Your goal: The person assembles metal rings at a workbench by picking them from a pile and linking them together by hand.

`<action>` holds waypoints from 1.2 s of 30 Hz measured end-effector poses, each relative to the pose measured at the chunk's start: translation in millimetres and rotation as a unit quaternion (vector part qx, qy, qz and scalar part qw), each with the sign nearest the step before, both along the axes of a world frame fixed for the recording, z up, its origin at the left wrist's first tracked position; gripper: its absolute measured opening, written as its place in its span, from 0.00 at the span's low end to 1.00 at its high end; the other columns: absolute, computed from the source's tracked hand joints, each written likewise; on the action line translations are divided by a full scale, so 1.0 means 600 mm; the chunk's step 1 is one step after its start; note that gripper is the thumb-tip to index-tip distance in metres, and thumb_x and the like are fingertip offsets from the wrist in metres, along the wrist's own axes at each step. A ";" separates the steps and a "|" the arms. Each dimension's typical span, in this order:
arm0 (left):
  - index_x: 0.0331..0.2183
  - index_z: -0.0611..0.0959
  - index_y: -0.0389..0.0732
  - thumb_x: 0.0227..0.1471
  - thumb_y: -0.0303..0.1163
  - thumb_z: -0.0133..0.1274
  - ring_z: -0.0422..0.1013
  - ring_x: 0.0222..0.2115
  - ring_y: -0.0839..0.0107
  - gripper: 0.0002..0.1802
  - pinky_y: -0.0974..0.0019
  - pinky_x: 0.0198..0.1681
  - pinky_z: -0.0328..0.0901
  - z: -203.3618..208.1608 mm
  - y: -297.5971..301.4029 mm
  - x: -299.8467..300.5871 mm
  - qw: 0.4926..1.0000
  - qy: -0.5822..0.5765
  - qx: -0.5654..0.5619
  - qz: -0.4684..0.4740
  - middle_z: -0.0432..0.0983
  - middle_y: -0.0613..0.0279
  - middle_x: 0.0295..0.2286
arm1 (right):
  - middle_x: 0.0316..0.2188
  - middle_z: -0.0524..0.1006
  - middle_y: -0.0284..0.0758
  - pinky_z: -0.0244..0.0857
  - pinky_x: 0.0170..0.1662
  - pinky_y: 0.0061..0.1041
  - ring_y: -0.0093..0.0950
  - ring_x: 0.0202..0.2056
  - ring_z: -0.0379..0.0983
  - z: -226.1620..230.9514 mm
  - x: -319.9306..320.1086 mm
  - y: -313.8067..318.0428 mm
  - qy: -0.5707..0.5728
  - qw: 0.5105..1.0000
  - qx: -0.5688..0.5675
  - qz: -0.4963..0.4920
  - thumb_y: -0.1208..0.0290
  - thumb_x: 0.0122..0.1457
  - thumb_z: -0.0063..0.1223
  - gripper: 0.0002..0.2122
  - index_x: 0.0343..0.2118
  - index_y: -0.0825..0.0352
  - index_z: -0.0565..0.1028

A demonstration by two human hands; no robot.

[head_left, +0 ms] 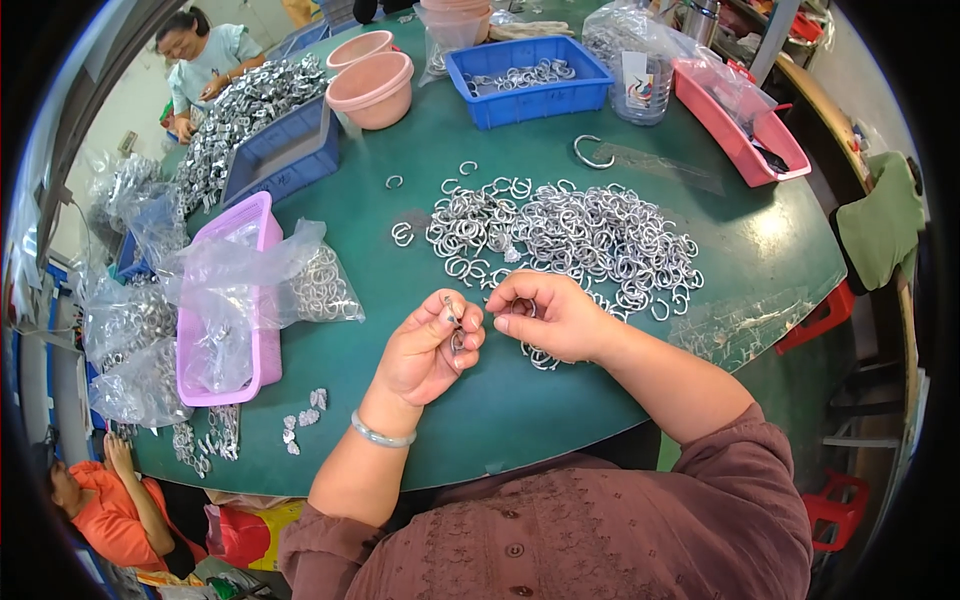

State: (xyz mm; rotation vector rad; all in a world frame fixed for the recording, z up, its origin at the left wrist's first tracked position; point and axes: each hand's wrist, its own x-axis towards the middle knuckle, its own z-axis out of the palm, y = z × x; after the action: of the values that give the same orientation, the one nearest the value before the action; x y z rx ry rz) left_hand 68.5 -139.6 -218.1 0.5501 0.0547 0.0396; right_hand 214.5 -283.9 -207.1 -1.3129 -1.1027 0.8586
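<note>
My left hand (428, 350), with a bangle on its wrist, is closed over a small silvery metal ring (458, 341), pinched between thumb and fingers. Close beside it, my right hand (560, 315) curls thumb and forefinger around an open metal ring (523, 306), partly hidden by the fingers. The two hands are almost touching, just in front of a heap of silvery C-shaped rings (610, 240) spread over the green table (560, 420). A few loose rings lie under and beside my right hand.
At left stands a purple basket (265, 345) with plastic bags of rings. Blue trays (540, 105), pink tubs (372, 98) and a pink basket (745, 140) line the far side. A larger ring (592, 152) lies behind the heap. Two other people work at left.
</note>
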 end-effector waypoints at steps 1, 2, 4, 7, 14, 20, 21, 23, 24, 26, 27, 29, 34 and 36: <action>0.33 0.72 0.44 0.54 0.31 0.48 0.64 0.30 0.74 0.04 0.76 0.26 0.61 0.000 0.001 -0.001 1.000 -0.008 -0.004 -0.005 0.66 0.64 0.31 | 0.28 0.71 0.28 0.63 0.34 0.18 0.16 0.29 0.66 -0.002 0.000 0.000 0.002 1.000 0.004 -0.007 0.77 0.51 0.54 0.07 0.33 0.69 0.73; 0.33 0.72 0.44 0.54 0.31 0.48 0.64 0.30 0.74 0.04 0.76 0.26 0.61 0.000 0.001 -0.001 1.000 -0.007 -0.003 -0.004 0.66 0.64 0.31 | 0.29 0.71 0.29 0.63 0.34 0.18 0.17 0.30 0.66 -0.002 0.000 -0.001 0.005 1.000 0.009 -0.014 0.77 0.51 0.54 0.07 0.34 0.69 0.73; 0.33 0.71 0.43 0.54 0.31 0.48 0.64 0.29 0.74 0.04 0.77 0.25 0.61 0.002 0.001 -0.001 1.000 -0.012 -0.011 -0.005 0.66 0.63 0.32 | 0.30 0.71 0.29 0.63 0.34 0.18 0.17 0.30 0.66 -0.002 0.001 -0.001 -0.005 1.000 0.009 -0.013 0.77 0.51 0.54 0.08 0.35 0.69 0.72; 0.33 0.70 0.43 0.54 0.31 0.48 0.63 0.29 0.74 0.04 0.77 0.25 0.60 0.004 0.001 -0.002 1.000 -0.020 -0.016 -0.010 0.66 0.63 0.32 | 0.31 0.70 0.29 0.63 0.34 0.18 0.17 0.30 0.65 -0.002 0.002 -0.001 -0.008 1.000 0.011 -0.014 0.78 0.51 0.53 0.09 0.36 0.69 0.72; 0.32 0.68 0.42 0.56 0.32 0.46 0.62 0.28 0.73 0.05 0.77 0.23 0.60 0.007 0.001 -0.003 0.998 -0.053 -0.025 -0.019 0.64 0.62 0.30 | 0.33 0.69 0.29 0.63 0.33 0.17 0.17 0.30 0.63 -0.006 0.003 0.000 0.003 1.000 0.020 -0.015 0.79 0.50 0.52 0.10 0.37 0.69 0.71; 0.31 0.68 0.42 0.57 0.33 0.43 0.62 0.27 0.73 0.07 0.77 0.20 0.60 0.007 0.003 -0.006 0.990 -0.121 -0.050 -0.050 0.63 0.61 0.30 | 0.32 0.67 0.29 0.62 0.33 0.17 0.17 0.30 0.63 -0.008 0.005 -0.001 -0.002 0.999 0.032 -0.013 0.80 0.50 0.52 0.09 0.37 0.69 0.71; 0.31 0.68 0.41 0.57 0.33 0.43 0.62 0.27 0.73 0.07 0.77 0.20 0.60 0.006 0.002 -0.007 0.990 -0.121 -0.056 -0.050 0.63 0.61 0.30 | 0.33 0.67 0.29 0.62 0.33 0.17 0.17 0.30 0.63 -0.007 0.004 -0.003 -0.003 1.000 0.026 -0.012 0.81 0.50 0.51 0.10 0.37 0.69 0.71; 0.31 0.68 0.41 0.57 0.33 0.43 0.62 0.26 0.73 0.07 0.77 0.20 0.61 0.007 0.003 -0.005 0.989 -0.124 -0.060 -0.054 0.63 0.61 0.30 | 0.33 0.67 0.30 0.62 0.33 0.17 0.17 0.30 0.63 -0.008 0.006 -0.002 -0.007 1.000 0.022 -0.014 0.82 0.50 0.49 0.10 0.37 0.69 0.71; 0.31 0.68 0.41 0.57 0.33 0.43 0.62 0.26 0.73 0.06 0.77 0.20 0.61 0.007 0.004 -0.005 0.990 -0.122 -0.057 -0.051 0.63 0.60 0.30 | 0.33 0.67 0.30 0.63 0.34 0.17 0.17 0.31 0.64 -0.014 0.008 0.000 0.001 0.999 0.040 -0.012 0.83 0.50 0.48 0.11 0.38 0.70 0.70; 0.31 0.68 0.41 0.57 0.33 0.43 0.62 0.26 0.73 0.06 0.77 0.21 0.61 0.007 0.006 -0.004 0.990 -0.119 -0.058 -0.049 0.63 0.60 0.30 | 0.34 0.67 0.31 0.63 0.35 0.17 0.18 0.32 0.65 -0.015 0.008 0.000 0.009 0.998 0.053 -0.011 0.85 0.50 0.46 0.13 0.40 0.70 0.69; 0.32 0.68 0.41 0.57 0.33 0.43 0.63 0.27 0.73 0.06 0.77 0.21 0.61 0.008 0.009 -0.003 0.994 -0.096 -0.039 -0.032 0.64 0.60 0.30 | 0.34 0.67 0.31 0.64 0.37 0.18 0.18 0.33 0.66 -0.014 0.009 0.000 0.048 0.998 0.046 -0.004 0.86 0.49 0.45 0.14 0.41 0.70 0.68; 0.32 0.69 0.41 0.57 0.33 0.44 0.64 0.28 0.73 0.06 0.77 0.21 0.61 0.003 0.015 -0.003 0.998 -0.059 -0.009 0.000 0.66 0.60 0.30 | 0.35 0.67 0.32 0.64 0.42 0.20 0.21 0.39 0.68 -0.007 0.012 0.000 0.083 0.996 0.013 0.007 0.87 0.50 0.43 0.16 0.44 0.70 0.66; 0.34 0.72 0.39 0.55 0.30 0.45 0.69 0.29 0.71 0.05 0.75 0.24 0.62 -0.005 0.018 -0.003 0.999 -0.018 0.027 0.033 0.71 0.58 0.31 | 0.38 0.68 0.33 0.64 0.43 0.21 0.22 0.41 0.69 -0.003 0.008 0.003 0.135 0.990 0.035 0.001 0.86 0.52 0.42 0.16 0.45 0.70 0.65; 0.40 0.73 0.38 0.52 0.24 0.44 0.72 0.32 0.68 0.12 0.73 0.26 0.66 -0.002 0.018 -0.002 0.997 0.012 0.068 0.042 0.73 0.54 0.35 | 0.40 0.69 0.35 0.65 0.44 0.21 0.23 0.40 0.70 0.000 0.010 0.002 0.146 0.988 0.057 -0.004 0.85 0.54 0.42 0.15 0.46 0.70 0.65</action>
State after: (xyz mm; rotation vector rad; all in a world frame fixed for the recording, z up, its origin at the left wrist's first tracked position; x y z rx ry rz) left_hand 67.6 -128.9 -219.4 0.6850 0.0988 0.1188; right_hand 220.6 -282.5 -207.3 -1.0585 -0.9011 0.9347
